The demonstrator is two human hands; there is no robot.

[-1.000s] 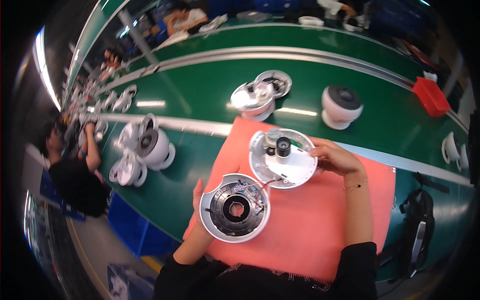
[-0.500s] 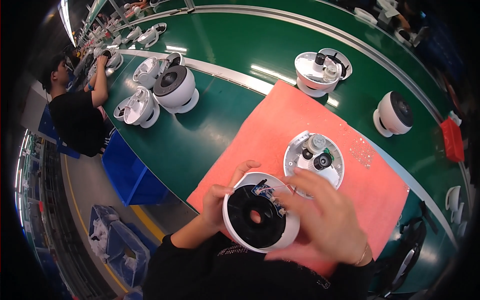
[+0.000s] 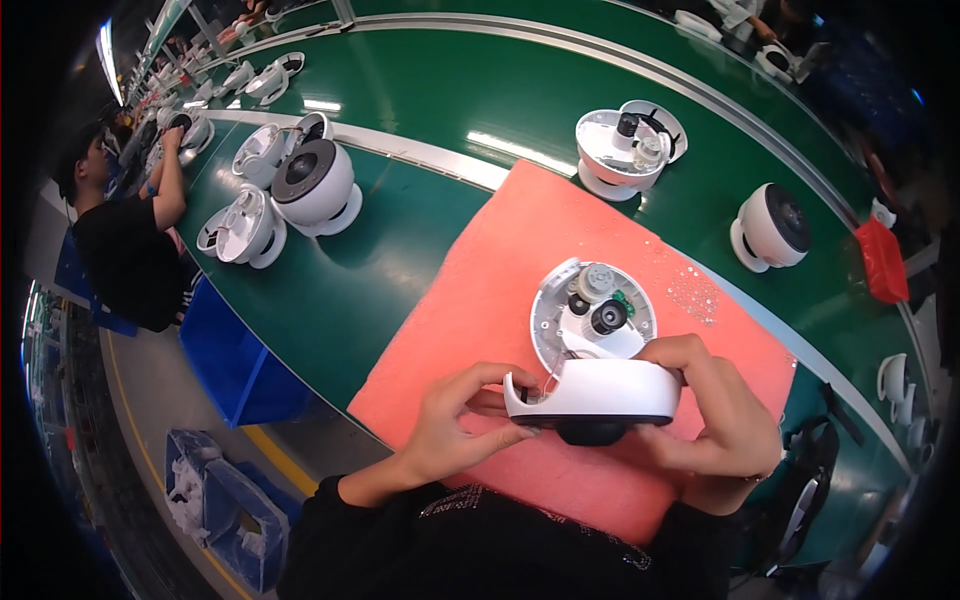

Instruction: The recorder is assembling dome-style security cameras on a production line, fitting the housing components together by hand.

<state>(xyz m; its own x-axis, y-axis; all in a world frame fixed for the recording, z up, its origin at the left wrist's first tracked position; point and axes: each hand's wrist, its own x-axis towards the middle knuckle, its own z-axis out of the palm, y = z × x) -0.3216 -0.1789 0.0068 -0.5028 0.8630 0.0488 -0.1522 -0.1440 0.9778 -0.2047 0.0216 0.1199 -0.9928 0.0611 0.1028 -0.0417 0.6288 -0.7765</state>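
Note:
Between both hands is a white round housing half (image 3: 600, 388), tipped on edge with its black front facing me and downward. My left hand (image 3: 455, 415) pinches its left end beside a notch in the rim, where thin wires show. On the right end, my right hand (image 3: 715, 415) grips it with the thumb below and the fingers over the top. Just behind it, the matching open white half (image 3: 545, 310) lies on the pink foam mat (image 3: 450, 310). It holds a grey motor (image 3: 597, 283) and a black lens-like cylinder (image 3: 609, 316). Wires run between the halves.
Small screws (image 3: 693, 295) are scattered at the mat's right. Whole and opened white units (image 3: 318, 188) stand at the left; an opened unit (image 3: 615, 150) and a whole one (image 3: 770, 228) stand beyond. A red bin (image 3: 880, 262) is far right. A co-worker (image 3: 125, 240) works at left.
The held half has turned from showing its black inside to standing on edge, nearer the other half. My right hand has gone from hovering over its wires to gripping its right end.

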